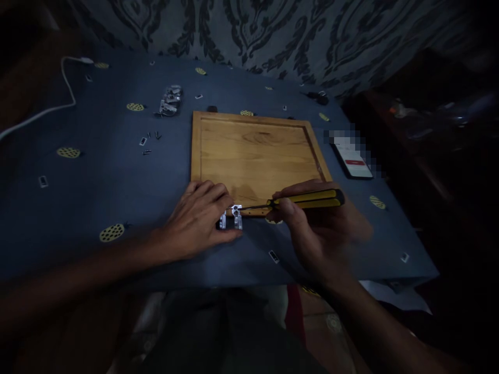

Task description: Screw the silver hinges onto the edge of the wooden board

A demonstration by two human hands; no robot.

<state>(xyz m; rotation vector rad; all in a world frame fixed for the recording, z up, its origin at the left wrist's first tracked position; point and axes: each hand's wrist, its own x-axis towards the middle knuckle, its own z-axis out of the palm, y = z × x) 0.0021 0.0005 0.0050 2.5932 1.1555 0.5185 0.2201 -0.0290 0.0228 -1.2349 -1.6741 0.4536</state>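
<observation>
From my head view, I look down at a framed wooden panel (257,156) lying flat on a blue tablecloth (128,202) printed with yellow pineapples. A metal hinge (238,222) sits at the panel's near edge, left of the middle, with its two bright arms reaching out past the wood toward me.

My left hand (202,218) is closed about the hinge: the fingers bend over the panel's near left corner, the index finger touches the metal, and the thumb lies along the ends of the arms. My right hand (312,218) grips a screwdriver (312,198) by its yellow-and-black handle, thumb against the near side. The shaft points left, low over the panel's edge, and its tip meets the hinge; I cannot tell whether it sits in a screw head.

Beyond my left hand, a few loose screws (157,135) lie on the cloth, with a cluster of metal hinges (170,101) farther back. A white cable (70,88) bends across the far left. Right of the panel rests a phone (353,160) with its screen lit.
</observation>
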